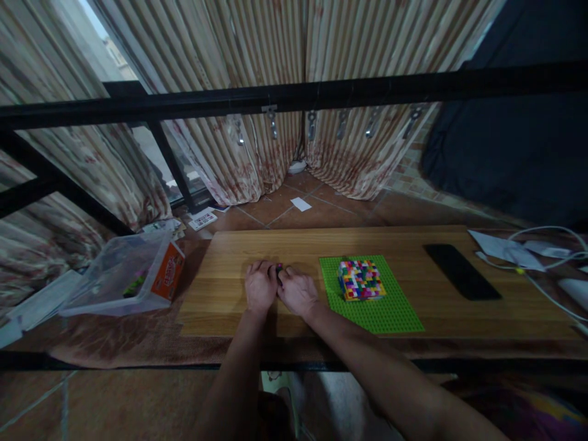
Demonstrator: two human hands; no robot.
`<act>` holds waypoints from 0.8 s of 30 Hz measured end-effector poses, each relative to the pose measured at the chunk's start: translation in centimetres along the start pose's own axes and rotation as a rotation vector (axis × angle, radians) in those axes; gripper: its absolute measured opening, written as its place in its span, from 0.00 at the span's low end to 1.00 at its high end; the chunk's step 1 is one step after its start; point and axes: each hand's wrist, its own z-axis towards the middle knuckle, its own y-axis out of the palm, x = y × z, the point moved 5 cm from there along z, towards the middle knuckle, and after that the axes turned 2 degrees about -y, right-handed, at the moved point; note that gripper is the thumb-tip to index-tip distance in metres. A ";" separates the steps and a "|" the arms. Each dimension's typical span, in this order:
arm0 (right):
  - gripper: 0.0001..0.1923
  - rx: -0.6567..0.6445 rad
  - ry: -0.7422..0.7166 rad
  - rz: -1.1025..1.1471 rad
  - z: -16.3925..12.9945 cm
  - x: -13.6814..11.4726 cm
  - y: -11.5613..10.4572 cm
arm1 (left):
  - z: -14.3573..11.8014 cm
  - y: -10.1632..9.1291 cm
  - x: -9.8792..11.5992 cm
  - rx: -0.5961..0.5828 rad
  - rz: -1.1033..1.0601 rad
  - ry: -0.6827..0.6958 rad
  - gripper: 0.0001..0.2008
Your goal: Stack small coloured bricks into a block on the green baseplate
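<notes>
On the table (220, 306), both hands (280, 289) pinch small bricks (278, 267).

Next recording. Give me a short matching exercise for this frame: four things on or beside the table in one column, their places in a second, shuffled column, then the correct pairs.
Things:
1. multicoloured brick block
2. black phone
3. clear plastic bin
4. small brick piece

Places:
A. flat on the wood, right of the green baseplate
B. left of the tabletop, off its edge
C. between the left hand and right hand
D. standing on the green baseplate

Pairs: 1-D, 2-A, 3-B, 4-C
</notes>
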 end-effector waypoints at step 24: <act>0.14 0.054 -0.052 0.102 0.3 0.2 0.0 | 0.3 -0.6 -0.5 -0.007 -0.068 -0.032 0.14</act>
